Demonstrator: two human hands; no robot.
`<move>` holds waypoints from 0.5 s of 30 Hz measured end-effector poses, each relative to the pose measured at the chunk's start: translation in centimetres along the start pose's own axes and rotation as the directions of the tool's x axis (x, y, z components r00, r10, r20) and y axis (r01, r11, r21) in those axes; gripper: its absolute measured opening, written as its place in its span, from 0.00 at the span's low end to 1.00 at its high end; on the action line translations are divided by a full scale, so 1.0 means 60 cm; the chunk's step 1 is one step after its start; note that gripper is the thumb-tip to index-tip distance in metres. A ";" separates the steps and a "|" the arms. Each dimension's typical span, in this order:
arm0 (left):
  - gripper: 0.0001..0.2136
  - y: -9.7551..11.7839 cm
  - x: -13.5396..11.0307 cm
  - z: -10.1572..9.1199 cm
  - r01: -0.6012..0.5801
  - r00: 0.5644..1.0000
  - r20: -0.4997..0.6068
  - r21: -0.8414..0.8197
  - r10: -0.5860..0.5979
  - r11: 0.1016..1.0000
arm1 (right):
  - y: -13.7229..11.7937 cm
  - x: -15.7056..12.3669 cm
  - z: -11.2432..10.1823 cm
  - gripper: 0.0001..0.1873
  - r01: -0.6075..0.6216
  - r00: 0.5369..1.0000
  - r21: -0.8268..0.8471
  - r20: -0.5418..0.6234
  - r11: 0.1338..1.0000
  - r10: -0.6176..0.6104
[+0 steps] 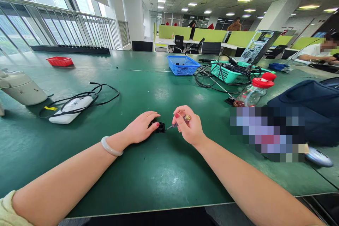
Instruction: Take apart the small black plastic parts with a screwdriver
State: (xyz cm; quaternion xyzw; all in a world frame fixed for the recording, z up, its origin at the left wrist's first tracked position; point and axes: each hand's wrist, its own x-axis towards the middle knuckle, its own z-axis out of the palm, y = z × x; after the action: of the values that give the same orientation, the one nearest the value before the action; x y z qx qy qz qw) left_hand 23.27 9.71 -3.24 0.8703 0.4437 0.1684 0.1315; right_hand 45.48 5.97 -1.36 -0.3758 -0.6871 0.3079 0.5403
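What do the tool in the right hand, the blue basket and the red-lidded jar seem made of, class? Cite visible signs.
Tool: thin, greyish shaft, likely metal; handle uncertain, since the right hand covers much. Blue basket: probably plastic, slightly glossy, with thin perforated walls. Red-lidded jar: clear, shiny plastic or glass; reddish contents show through.

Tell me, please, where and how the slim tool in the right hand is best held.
The slim tool is probably best held by its thicker handle, from the right, as the right hand does: it slants, thin tip leftward beside the small black part, handle rightward.
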 end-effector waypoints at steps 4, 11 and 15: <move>0.23 0.015 -0.006 0.004 -0.103 0.994 0.054 0.062 0.100 0.993 | 0.006 0.002 -0.003 0.22 -0.004 0.998 0.014 -0.067 1.000 0.005; 0.19 0.026 -0.004 0.004 -0.122 0.992 0.035 0.171 0.118 0.978 | 0.017 0.008 -0.007 0.23 -0.024 0.993 0.018 -0.117 1.000 0.026; 0.21 0.030 -0.010 0.001 -0.117 0.993 0.058 0.193 0.107 0.974 | 0.019 0.011 -0.007 0.23 -0.026 0.991 0.038 -0.127 0.999 0.030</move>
State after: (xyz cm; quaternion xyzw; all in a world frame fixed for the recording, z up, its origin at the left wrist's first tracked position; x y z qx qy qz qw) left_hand 24.26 8.21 -2.71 0.9063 0.4052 0.1106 0.0461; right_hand 46.00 7.12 -1.88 -0.3946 -0.6402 0.3032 0.5852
